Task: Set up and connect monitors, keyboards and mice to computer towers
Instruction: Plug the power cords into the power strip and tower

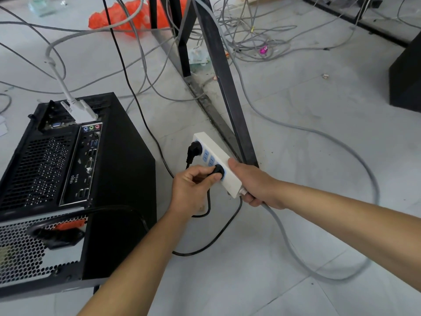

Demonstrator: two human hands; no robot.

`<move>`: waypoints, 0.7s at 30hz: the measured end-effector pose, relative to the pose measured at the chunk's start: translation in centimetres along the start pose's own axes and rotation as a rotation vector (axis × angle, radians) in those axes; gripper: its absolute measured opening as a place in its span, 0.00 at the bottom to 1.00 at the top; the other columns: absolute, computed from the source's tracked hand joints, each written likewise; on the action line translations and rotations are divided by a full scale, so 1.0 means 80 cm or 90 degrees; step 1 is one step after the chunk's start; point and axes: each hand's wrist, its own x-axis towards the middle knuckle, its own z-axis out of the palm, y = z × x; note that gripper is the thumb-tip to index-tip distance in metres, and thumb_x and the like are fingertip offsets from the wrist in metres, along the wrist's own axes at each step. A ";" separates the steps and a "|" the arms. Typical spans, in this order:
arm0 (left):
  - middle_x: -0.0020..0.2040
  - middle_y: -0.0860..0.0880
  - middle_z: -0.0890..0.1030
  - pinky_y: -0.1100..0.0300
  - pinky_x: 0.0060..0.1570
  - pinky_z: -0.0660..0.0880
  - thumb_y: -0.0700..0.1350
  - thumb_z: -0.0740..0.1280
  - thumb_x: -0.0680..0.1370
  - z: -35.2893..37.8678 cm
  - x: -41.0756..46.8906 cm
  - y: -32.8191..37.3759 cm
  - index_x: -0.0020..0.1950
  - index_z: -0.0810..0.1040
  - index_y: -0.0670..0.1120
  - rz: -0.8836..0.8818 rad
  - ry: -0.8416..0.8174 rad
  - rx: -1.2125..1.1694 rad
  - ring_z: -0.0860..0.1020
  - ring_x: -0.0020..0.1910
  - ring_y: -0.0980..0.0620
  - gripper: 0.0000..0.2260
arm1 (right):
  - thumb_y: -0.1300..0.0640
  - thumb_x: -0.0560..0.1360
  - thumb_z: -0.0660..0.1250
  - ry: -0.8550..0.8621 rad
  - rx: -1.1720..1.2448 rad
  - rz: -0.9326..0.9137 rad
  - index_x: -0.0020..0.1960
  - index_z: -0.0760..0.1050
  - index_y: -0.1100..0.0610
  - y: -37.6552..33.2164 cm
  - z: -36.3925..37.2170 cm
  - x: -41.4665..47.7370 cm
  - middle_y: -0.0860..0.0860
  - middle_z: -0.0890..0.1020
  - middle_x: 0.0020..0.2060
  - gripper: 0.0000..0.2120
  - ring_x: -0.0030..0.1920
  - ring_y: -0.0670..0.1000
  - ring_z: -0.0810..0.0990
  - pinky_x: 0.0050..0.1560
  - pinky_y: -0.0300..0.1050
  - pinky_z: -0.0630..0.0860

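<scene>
Saw a pale tiled floor [319, 224] littered with loose cords. Found a black computer tower [118, 179] at the left, rear panel turned toward the camera, with ports, vent grille and perforated power-supply plate all exposed. Noted a black desk frame [227, 87] rising from the floor just right of the tower, one slanted leg meeting the floor right behind the power strip. Traced a thick grey cable [319, 133] looping wide across the right side of the floor and back toward the right hand. Spotted an orange bag [127, 19] lying crumpled behind the frame, well apart from the tower.

Found the right hand [257, 185] gripping the near end of a white power strip [232, 185], thumb on top and fingers curled underneath. Found the left hand [191, 188] pinching a black plug [218, 171] at the nearest socket; could not tell whether fully seated. Saw a white connector [83, 112] plugged into the top of the tower's rear panel. Noted a second black plug [194, 148] sitting in the far socket.
</scene>
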 end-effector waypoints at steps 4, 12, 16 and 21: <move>0.38 0.54 0.85 0.65 0.46 0.80 0.30 0.75 0.70 -0.005 -0.004 -0.006 0.45 0.84 0.45 -0.007 0.000 0.018 0.83 0.40 0.57 0.11 | 0.36 0.83 0.48 -0.010 -0.063 -0.011 0.72 0.66 0.45 0.000 -0.001 -0.003 0.52 0.71 0.37 0.24 0.26 0.47 0.64 0.24 0.36 0.62; 0.47 0.48 0.86 0.67 0.48 0.78 0.33 0.72 0.75 0.004 0.008 0.010 0.53 0.84 0.39 -0.017 0.008 0.043 0.84 0.45 0.57 0.08 | 0.27 0.78 0.47 0.000 0.020 0.009 0.71 0.65 0.48 -0.002 0.005 0.006 0.59 0.77 0.49 0.33 0.25 0.47 0.72 0.24 0.38 0.67; 0.42 0.49 0.85 0.63 0.43 0.78 0.51 0.63 0.83 0.004 0.006 0.012 0.50 0.83 0.45 -0.118 0.090 0.066 0.81 0.42 0.55 0.14 | 0.32 0.81 0.45 0.065 -0.027 0.001 0.71 0.65 0.48 0.002 0.003 0.001 0.58 0.75 0.46 0.29 0.27 0.48 0.68 0.25 0.36 0.64; 0.55 0.44 0.82 0.56 0.49 0.73 0.69 0.49 0.80 0.027 0.004 0.023 0.62 0.78 0.45 -0.398 0.183 -0.035 0.78 0.51 0.49 0.32 | 0.36 0.83 0.45 0.065 -0.078 -0.079 0.71 0.63 0.42 0.006 0.032 -0.020 0.47 0.74 0.44 0.22 0.33 0.48 0.69 0.27 0.35 0.66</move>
